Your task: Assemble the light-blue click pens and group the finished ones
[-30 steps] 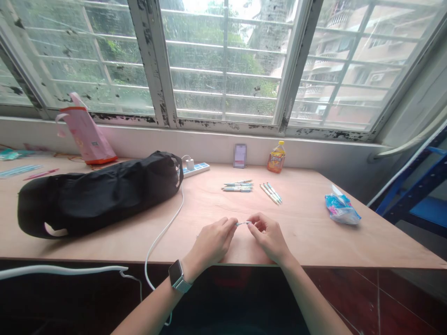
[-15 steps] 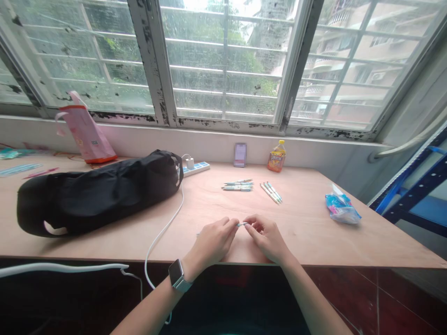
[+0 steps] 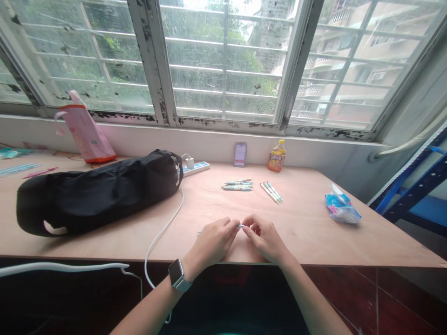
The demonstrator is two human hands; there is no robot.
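My left hand (image 3: 217,236), with a watch on its wrist, is closed around a pen (image 3: 240,226). Most of the pen is hidden by the fingers; a small end shows to the left of the hand and the other between the two hands. My right hand (image 3: 264,236) pinches at the pen's right end with thumb and fingertips. Beyond the hands lie a pile of several pens (image 3: 238,185) and, to its right, a smaller group of pens (image 3: 271,192) lying slanted.
On the wooden table (image 3: 307,232) a long black bag (image 3: 101,190) lies left. A power strip (image 3: 196,168), a phone (image 3: 240,155) and a drink bottle (image 3: 276,156) are at the back. A blue tissue pack (image 3: 342,208) is right. A white cable (image 3: 164,229) crosses the front edge.
My right fingertips have shifted slightly left, nearer my left hand, so less of the pen shows between them. The pens on the table have not moved.
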